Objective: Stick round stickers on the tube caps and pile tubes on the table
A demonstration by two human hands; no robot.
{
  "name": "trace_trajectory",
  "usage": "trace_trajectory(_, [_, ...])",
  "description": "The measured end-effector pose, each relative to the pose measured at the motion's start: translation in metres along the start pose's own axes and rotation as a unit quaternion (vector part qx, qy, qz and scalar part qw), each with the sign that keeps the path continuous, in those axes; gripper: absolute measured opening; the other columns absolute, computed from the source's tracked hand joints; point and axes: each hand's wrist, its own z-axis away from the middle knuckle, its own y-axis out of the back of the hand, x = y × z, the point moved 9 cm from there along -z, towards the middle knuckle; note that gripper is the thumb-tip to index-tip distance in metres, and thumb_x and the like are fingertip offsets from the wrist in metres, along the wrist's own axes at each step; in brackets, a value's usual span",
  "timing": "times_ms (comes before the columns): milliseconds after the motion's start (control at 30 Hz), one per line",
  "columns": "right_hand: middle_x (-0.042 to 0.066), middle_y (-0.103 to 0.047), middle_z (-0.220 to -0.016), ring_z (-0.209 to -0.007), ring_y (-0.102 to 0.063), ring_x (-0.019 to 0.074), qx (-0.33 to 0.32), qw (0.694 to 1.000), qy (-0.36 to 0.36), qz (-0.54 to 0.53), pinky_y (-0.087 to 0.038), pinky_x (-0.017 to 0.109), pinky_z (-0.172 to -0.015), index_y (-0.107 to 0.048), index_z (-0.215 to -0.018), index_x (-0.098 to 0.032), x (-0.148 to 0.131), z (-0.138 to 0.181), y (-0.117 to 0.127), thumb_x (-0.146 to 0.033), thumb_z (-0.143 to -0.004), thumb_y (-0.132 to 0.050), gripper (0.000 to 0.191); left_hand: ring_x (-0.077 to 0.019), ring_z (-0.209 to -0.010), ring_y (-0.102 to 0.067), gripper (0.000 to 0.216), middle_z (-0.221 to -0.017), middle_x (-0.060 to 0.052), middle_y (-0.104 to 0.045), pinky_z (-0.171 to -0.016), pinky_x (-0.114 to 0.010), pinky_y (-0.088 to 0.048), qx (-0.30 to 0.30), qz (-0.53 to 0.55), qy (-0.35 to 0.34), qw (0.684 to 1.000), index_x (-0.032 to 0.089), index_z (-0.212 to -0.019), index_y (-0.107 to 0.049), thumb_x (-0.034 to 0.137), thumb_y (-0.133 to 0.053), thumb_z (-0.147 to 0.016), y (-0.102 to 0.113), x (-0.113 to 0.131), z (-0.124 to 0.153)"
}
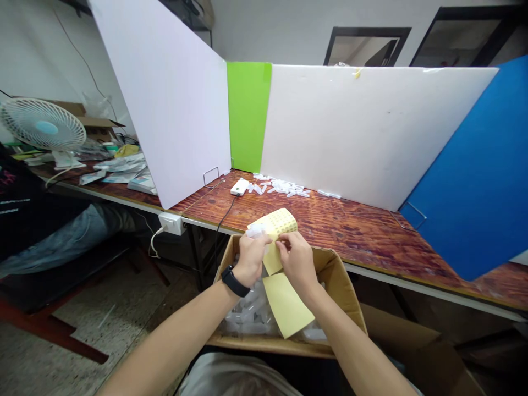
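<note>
Yellow sticker sheet: located over the open carton, dotted end toward twelve o'clock. Left hand, at its eight o'clock, grasps translucent tubes and the sheet. Right hand, at four o'clock, fingers curled near-closed at the sheet; grip cannot be told.

White, green and blue panels stand on a brown table; behind, a pale wall with dark-framed windows; left, a chair on grey floor.

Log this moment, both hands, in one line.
left hand: holding translucent plastic | right hand: at dotted yellow sheet | below: open cardboard box
</note>
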Motion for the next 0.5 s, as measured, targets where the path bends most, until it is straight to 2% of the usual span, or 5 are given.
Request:
trace_trajectory(200, [0.008, -0.059, -0.078, -0.072, -0.054, 0.0178, 0.008, 1.000, 0.027, 0.004, -0.042, 0.030, -0.067, -0.062, -0.077, -0.016, -0.0114, 0.0050, -0.0005, -0.014, -0.081, -0.042, 0.021, -0.0153, -0.067, -0.060, 0.025, -0.076, -0.003, -0.064, -0.063, -0.027, -0.048, 0.022, 0.025, 0.018, 0.999, 0.011, -0.073, -0.059, 0.006, -0.058, -0.049, 0.0024, 0.0002, 0.0024])
trace_trajectory(500, [0.004, -0.053, -0.073, -0.068, -0.050, 0.0169, -0.032, 0.999, 0.019, -0.023, -0.039, 0.028, -0.062, -0.052, -0.071, -0.018, -0.0040, -0.0001, -0.0078, -0.017, -0.079, -0.044, 0.012, -0.0168, -0.069, -0.060, 0.026, -0.076, -0.004, -0.064, -0.061, -0.026, -0.048, 0.007, 0.009, 0.011, 1.000, 0.011, -0.075, -0.060, 0.008, -0.058, -0.050, 0.0034, 0.0002, -0.0011])
